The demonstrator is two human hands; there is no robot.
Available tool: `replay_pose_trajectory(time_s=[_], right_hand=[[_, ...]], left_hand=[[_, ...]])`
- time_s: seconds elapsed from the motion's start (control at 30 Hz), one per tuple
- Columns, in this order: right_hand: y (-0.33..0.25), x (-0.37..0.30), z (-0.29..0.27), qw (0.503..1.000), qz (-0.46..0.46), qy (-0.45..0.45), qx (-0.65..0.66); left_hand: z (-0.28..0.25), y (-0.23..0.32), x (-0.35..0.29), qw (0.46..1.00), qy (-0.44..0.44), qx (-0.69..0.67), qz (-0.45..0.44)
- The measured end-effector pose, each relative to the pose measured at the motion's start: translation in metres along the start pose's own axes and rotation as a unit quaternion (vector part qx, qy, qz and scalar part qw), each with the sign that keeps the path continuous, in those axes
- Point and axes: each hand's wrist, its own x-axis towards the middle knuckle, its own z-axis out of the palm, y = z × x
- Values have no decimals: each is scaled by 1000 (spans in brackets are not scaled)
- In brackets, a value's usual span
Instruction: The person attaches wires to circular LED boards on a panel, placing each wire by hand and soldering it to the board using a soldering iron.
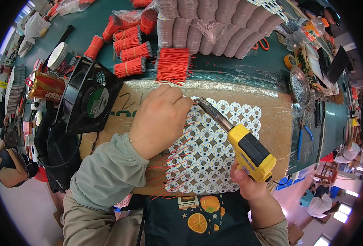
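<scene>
A panel of round white LED boards [207, 148] lies on the brown cardboard in front of me. Thin red wires [177, 158] run off the boards along its left side. My left hand [161, 119] is closed in a pinch at the panel's upper left corner; whatever sits between its fingertips is hidden. In my right hand [249, 182] is a yellow and black soldering gun [251, 151], held over the panel's right side. Its metal tip points up and left, close to the left fingertips at the top row of boards. Beyond them lies a pile of loose red wires [172, 64].
A black fan [92, 98] stands left of the cardboard [271, 123], near a red and gold can [46, 87]. Bundled red wires [132, 52] and tall stacks of round grey pieces [206, 33] stand at the back. Blue-handled pliers [300, 141] and a metal dish [300, 87] lie right.
</scene>
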Motion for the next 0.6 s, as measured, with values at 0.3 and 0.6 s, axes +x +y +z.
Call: replay_pose_trajectory(time_s=[0.3, 0.6], right_hand=[[10, -3, 2, 995, -48, 54, 66], [-2, -4, 3, 995, 12, 57, 87]], left_hand=[[0, 1, 0, 1000, -4, -1, -3], [-2, 9, 1, 1000, 22, -13, 4]])
